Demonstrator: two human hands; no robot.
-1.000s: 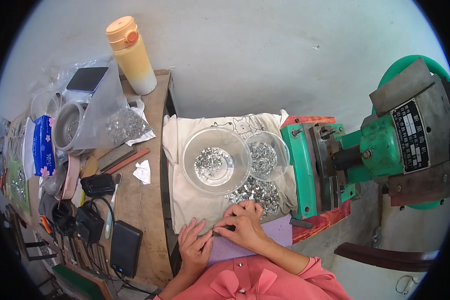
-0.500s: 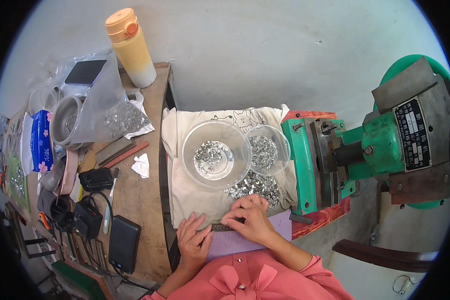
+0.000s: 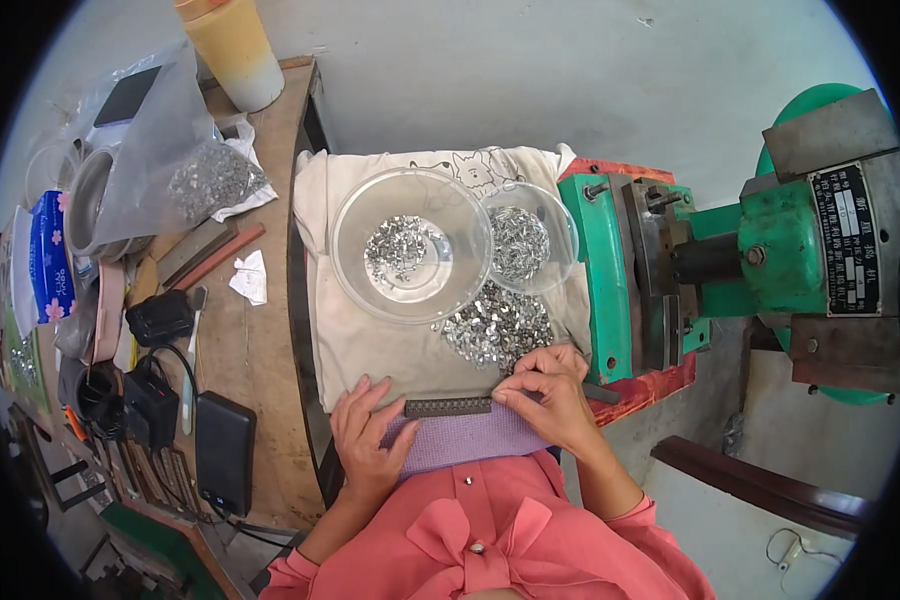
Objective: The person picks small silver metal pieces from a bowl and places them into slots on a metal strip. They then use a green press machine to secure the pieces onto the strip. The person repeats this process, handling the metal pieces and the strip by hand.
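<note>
A dark slotted metal strip (image 3: 448, 407) lies across the front edge of the beige cloth (image 3: 370, 350), above the purple mat (image 3: 460, 442). At its left end rests my left hand (image 3: 368, 440), open, with fingers stretched on the cloth and the thumb beside the strip. My right hand (image 3: 552, 397) is closed in a pinch at the strip's right end; whatever is between its fingertips is too small to make out. Just beyond that hand spreads a heap of small shiny metal pieces (image 3: 498, 330). A large clear tub (image 3: 345, 265) and a smaller clear tub (image 3: 568, 240) hold more such pieces.
A green press machine (image 3: 610, 290) stands close on the right. The wooden table (image 3: 260, 390) at left carries a black power bank (image 3: 224, 455), cables, a plastic bag (image 3: 160, 150) of metal pieces, a blue tissue pack (image 3: 52, 255) and a yellow bottle (image 3: 232, 55).
My right hand has moved right, from over the strip to its right end, uncovering the slotted strip. My left hand stays by the left end. The whole view has shifted slightly.
</note>
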